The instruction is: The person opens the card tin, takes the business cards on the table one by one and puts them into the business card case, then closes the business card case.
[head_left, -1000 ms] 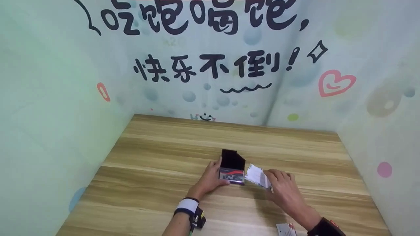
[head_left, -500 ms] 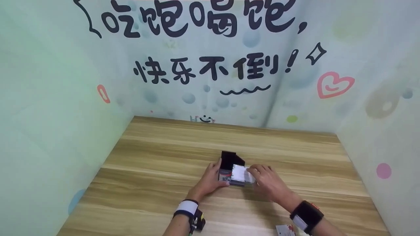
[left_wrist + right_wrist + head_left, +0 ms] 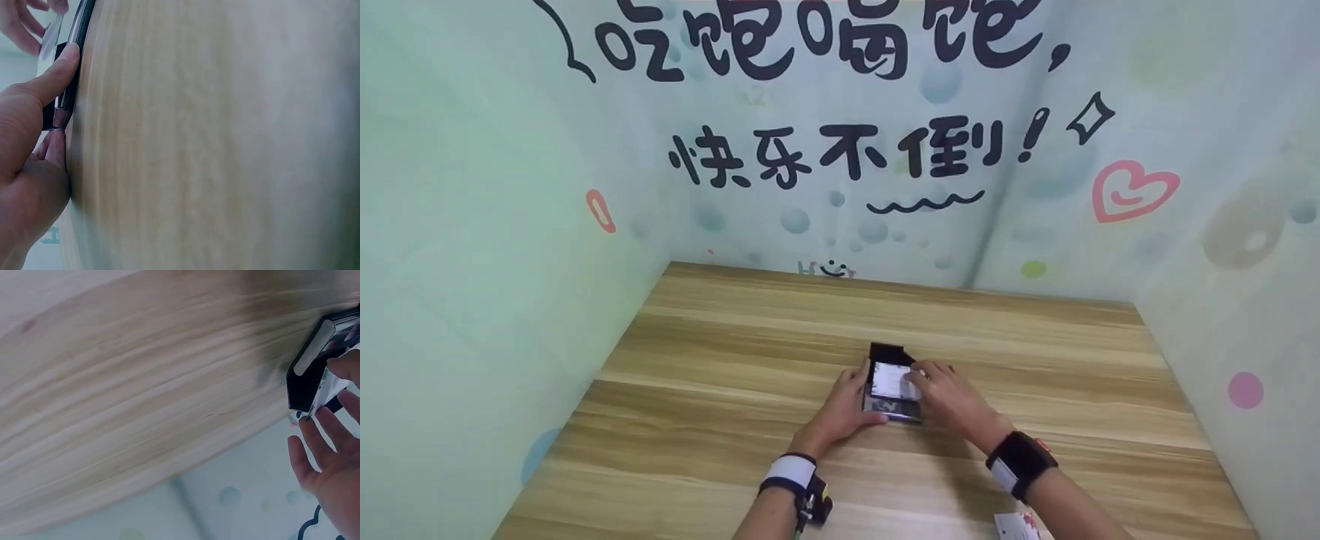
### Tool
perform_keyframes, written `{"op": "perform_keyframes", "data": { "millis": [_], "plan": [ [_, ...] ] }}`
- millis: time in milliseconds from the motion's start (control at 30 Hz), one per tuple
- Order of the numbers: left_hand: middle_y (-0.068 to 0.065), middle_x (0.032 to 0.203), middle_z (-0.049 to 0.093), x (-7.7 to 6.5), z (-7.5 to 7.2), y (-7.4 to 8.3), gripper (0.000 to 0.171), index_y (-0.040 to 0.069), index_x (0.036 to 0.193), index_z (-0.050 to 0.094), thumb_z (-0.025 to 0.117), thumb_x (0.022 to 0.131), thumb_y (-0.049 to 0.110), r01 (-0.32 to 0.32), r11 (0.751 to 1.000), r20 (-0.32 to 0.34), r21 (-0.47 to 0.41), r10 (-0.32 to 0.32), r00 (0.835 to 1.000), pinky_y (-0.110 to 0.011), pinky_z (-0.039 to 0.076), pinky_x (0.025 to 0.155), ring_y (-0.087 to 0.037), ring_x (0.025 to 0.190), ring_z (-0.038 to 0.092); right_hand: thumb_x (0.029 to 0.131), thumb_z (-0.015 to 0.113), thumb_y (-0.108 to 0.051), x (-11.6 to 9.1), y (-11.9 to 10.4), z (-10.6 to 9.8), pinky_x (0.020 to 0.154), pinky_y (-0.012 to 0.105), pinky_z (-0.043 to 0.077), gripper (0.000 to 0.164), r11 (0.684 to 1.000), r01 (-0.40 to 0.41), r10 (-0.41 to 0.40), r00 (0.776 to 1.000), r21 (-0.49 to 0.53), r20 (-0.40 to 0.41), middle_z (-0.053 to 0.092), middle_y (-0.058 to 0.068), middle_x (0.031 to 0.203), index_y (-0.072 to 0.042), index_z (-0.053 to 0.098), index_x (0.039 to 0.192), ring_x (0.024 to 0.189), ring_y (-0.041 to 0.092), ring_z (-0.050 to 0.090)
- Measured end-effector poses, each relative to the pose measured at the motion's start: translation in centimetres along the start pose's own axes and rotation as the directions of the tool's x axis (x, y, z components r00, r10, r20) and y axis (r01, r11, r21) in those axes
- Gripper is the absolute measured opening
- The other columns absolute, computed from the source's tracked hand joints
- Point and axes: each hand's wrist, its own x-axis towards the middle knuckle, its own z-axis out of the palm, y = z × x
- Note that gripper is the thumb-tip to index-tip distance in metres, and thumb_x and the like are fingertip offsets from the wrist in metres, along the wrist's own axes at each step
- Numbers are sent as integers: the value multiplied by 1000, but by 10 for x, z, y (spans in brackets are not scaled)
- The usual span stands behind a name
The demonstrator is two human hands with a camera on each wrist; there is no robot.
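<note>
An opened black card case (image 3: 887,352) lies on the wooden table, its lid flap folded back and a grey printed card (image 3: 883,407) showing in its tray. My left hand (image 3: 840,411) grips the case from the left, thumb over the near edge. In the left wrist view that thumb (image 3: 59,73) presses on the case's side. My right hand (image 3: 956,399) pinches a white card (image 3: 891,380) by its right side, over the open case. The right wrist view shows thumb and fingers at the card's edges, with the case (image 3: 306,382) partly cut off by the frame.
Another printed card (image 3: 1015,526) lies on the table (image 3: 720,360) near the front edge, below my right wrist. Printed fabric walls (image 3: 780,247) stand at the back and both sides. Each wrist wears a strap (image 3: 1021,465).
My right hand has moved left and slightly away from me, carrying the white card from beside the case to over it. The left hand keeps its hold on the case.
</note>
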Motion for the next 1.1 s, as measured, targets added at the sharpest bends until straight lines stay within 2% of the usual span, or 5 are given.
{"op": "perform_keyframes", "data": {
  "millis": [200, 367, 533, 700, 1100],
  "plan": [
    [-21, 133, 35, 0, -1, -1, 102, 6, 146, 15, 77, 70, 29, -22, 1000, -9, 13, 22, 1000, -42, 30, 108, -30, 121, 39, 65, 67, 0, 8, -3, 2, 80, 44, 51, 45, 1000, -17, 17, 999, 12, 42, 60, 15, 111, -8, 62, 109, 98, 30, 58],
    [-21, 134, 35, -1, -1, 0, 102, 7, 147, 14, 77, 70, 30, 2, 1000, -4, 10, -2, 1000, -42, 29, 109, -30, 123, 38, 68, 63, 2, 9, -7, 3, 80, 46, 50, 42, 1000, -21, 20, 998, 13, 67, 59, 16, 111, -7, 62, 109, 99, 31, 57],
    [-21, 137, 33, -2, 0, 0, 101, 7, 147, 15, 77, 70, 30, 13, 1000, 4, -2, -13, 1000, -42, 28, 110, -31, 126, 36, 66, 70, -1, 7, -8, 7, 80, 49, 49, 43, 1000, -21, 21, 996, 0, 90, 58, 17, 113, -7, 63, 108, 101, 32, 56],
    [-21, 136, 35, -2, 1, -1, 101, 6, 146, 17, 78, 69, 29, -12, 1000, -15, 2, 12, 1000, -42, 30, 109, -31, 124, 37, 64, 74, 0, 5, -10, 11, 81, 52, 47, 44, 999, -43, 41, 995, 21, 95, 57, 19, 115, -8, 64, 106, 105, 34, 54],
    [-21, 137, 33, -1, 0, 1, 102, 6, 146, 15, 77, 69, 32, 26, 999, 5, 22, -27, 1000, -41, 29, 110, -31, 125, 39, 66, 61, 5, -9, -21, 17, 83, 52, 46, 49, 994, -112, 111, 986, -6, 121, 56, 14, 114, -12, 60, 112, 102, 32, 54]
  ]
}}
